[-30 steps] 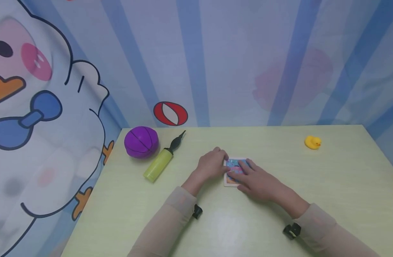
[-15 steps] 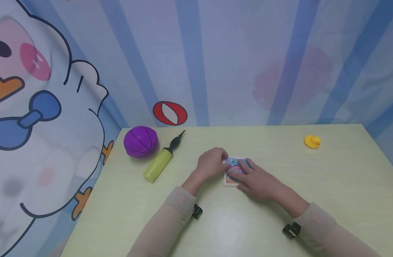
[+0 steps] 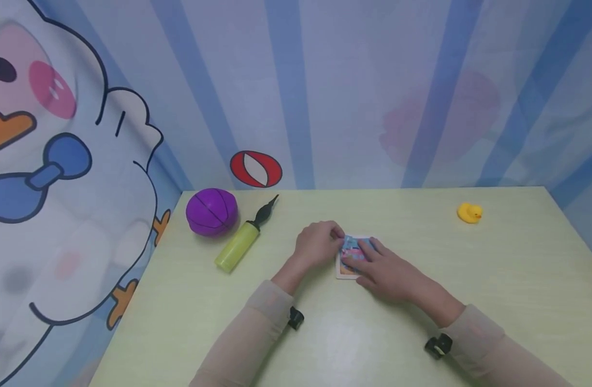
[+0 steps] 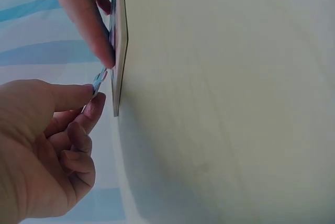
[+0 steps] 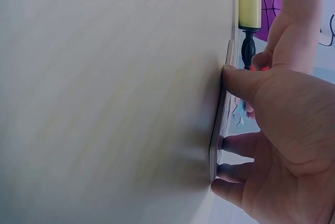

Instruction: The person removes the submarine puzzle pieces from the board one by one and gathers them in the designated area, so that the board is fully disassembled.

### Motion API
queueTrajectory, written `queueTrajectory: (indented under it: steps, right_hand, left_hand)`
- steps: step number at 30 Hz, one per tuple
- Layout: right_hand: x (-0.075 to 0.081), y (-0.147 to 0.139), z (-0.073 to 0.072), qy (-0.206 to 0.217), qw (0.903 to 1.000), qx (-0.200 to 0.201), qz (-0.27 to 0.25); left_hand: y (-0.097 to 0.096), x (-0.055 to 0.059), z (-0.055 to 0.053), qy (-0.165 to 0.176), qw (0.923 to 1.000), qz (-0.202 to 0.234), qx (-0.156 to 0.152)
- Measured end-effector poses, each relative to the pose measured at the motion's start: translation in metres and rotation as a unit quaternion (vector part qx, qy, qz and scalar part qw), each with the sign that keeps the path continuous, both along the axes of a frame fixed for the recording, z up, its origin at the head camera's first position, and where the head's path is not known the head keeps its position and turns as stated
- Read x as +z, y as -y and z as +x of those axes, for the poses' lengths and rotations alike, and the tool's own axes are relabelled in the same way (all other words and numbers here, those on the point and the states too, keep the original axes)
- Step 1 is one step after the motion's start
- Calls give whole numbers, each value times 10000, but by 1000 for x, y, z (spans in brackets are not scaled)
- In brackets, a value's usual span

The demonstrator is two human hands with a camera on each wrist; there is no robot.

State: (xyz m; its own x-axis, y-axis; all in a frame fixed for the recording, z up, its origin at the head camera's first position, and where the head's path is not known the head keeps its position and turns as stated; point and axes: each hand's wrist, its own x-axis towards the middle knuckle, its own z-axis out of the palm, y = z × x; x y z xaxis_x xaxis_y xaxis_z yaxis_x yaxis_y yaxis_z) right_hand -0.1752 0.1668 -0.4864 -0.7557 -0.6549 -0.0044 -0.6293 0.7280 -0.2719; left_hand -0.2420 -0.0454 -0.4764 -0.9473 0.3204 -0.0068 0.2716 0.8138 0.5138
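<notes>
A small square jigsaw puzzle in a pale frame lies flat on the table, its picture blue, pink and orange. My left hand is at its far left corner. Thumb and forefinger pinch a thin blue puzzle piece, which stands tilted just above the board in the left wrist view. My right hand rests on the right part of the puzzle with its fingers spread. In the right wrist view, the right thumb touches the board's edge. The right fingers hide much of the picture.
A purple ball sits at the table's back left, beside a yellow-green hand pump with a black nozzle. At the back right is a yellow rubber duck. A printed cloth hangs behind the table.
My left thumb and forefinger have come together on a puzzle piece and raised it at the far left corner. The right hand has stayed in place on the board.
</notes>
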Motion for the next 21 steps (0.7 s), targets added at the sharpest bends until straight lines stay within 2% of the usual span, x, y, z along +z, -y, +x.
queueTrajectory:
  steps: [10,21]
  right_hand:
    - [1,2,0,23,10000,-24,6]
    - [-3,1,-1,115,9999,-30,26]
  left_hand:
    - [31,4,6,192,9989,121,410]
    - [76,15,11,345,9948,-112,949]
